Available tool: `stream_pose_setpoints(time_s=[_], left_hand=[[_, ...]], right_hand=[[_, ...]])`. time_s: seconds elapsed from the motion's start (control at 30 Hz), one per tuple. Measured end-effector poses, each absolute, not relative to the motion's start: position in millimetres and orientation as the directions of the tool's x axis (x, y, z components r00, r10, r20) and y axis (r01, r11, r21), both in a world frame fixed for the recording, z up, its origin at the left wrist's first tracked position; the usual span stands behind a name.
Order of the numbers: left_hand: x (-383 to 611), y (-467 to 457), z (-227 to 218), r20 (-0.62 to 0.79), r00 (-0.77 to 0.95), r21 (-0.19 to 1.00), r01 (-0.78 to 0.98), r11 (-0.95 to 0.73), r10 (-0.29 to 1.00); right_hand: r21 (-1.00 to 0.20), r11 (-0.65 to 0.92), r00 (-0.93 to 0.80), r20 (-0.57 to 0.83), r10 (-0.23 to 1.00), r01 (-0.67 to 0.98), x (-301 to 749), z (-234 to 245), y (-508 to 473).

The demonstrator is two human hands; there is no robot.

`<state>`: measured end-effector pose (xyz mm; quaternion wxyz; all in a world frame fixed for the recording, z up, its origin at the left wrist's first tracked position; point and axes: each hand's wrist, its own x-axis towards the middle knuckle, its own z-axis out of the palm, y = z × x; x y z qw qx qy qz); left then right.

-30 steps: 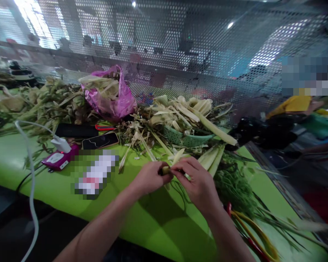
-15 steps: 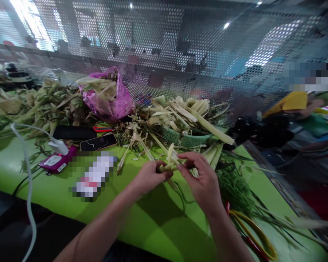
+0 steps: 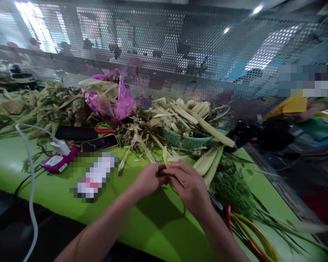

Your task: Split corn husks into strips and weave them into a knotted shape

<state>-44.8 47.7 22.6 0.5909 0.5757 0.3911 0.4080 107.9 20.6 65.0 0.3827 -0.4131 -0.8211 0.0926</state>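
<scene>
Just above the front half of the green table, my two hands meet. My left hand (image 3: 151, 177) is closed with its thumb and fingers pinched around a pale yellow-green corn husk (image 3: 165, 154), whose tip stands up between the hands. From the right, my right hand (image 3: 190, 183) pinches the same husk, its fingertips against those of the left. Most of the held piece is hidden by the fingers. Behind the hands, a green basket (image 3: 186, 140) is heaped with dry husks (image 3: 180, 112). Broad green husks (image 3: 211, 165) lie right of my right hand.
Scissors with red and yellow handles (image 3: 258, 236) lie beside my right forearm, near feathery greens (image 3: 233, 189). On the left are a phone (image 3: 100, 143), a purple power strip (image 3: 57, 160) and a white cable (image 3: 30, 182). A pink bag (image 3: 123, 100) stands behind, before a perforated metal screen (image 3: 153, 43).
My right hand has moved left and closed in against my left hand. More of the husk is now covered by my fingers, and its upright tip has shifted slightly left.
</scene>
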Motion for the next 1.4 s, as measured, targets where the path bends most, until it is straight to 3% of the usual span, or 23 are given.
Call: stream_pose_setpoints(time_s=[0.1,0.23,0.43,0.77,0.93,1.07,1.4], left_hand=[[-43.7,48.5,28.3,-0.031,0.302,0.961,-0.252,0.112,0.953],[-43.7,49.8,38.0,-0.143,0.125,0.826,-0.531,0.187,0.982],[-38.8,47.0,43.0,-0.264,0.138,0.668,-0.688,0.284,0.955],[-28.3,40.4,35.4,-0.289,0.171,0.675,-0.662,0.327,0.942],[-28.6,36.5,36.6,-0.252,0.165,0.753,-0.585,0.301,0.953],[-30.1,37.5,40.0,-0.091,0.096,0.860,-0.494,0.126,0.991],[-47.0,49.2,50.1,-0.036,0.021,0.936,-0.350,0.041,0.999]], right_hand=[[-0.510,0.628,-0.297,0.586,0.754,0.588,105.8,66.9,18.1],[-0.451,0.640,-0.292,0.624,0.724,0.623,99.7,64.2,16.5],[-0.411,0.538,-0.313,0.499,0.808,0.736,87.3,48.4,19.7],[-0.358,0.417,-0.224,0.471,0.853,0.836,80.8,42.8,18.8],[-0.517,0.324,-0.142,0.361,0.922,0.792,81.4,39.3,21.4],[-0.642,0.289,-0.115,0.300,0.947,0.710,81.4,40.0,21.4],[-0.786,0.301,-0.316,0.142,0.938,0.540,79.1,48.5,14.4]])
